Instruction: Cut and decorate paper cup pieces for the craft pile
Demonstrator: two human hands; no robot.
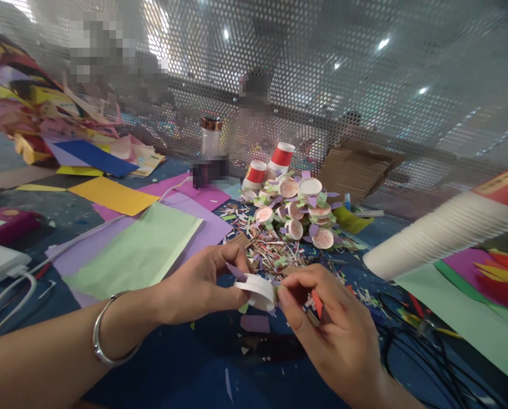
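Observation:
Between the thumb and fingers of my left hand (198, 284) is a white paper cup bottom (260, 292), tilted on its side. A purple paper strip (236, 272) sticks up from its rim by my left fingers. My right hand (334, 324) pinches a small greenish paper piece (278, 288) against the cup bottom's right edge. Something red (317, 303) shows under the curled right fingers; its kind is hidden. Below the hands lie a purple paper piece (255, 324) and a dark-handled tool (275, 347), partly shadowed.
Behind the hands are paper scraps (271, 250) and a heap of decorated cup bottoms (295, 211). A long cup stack (441, 227) leans at right, above black cables (424, 358). Green paper (138, 250), a white charger (2, 263) and a bottle (211, 139) stand leftward. Perforated metal (296, 51) rises behind.

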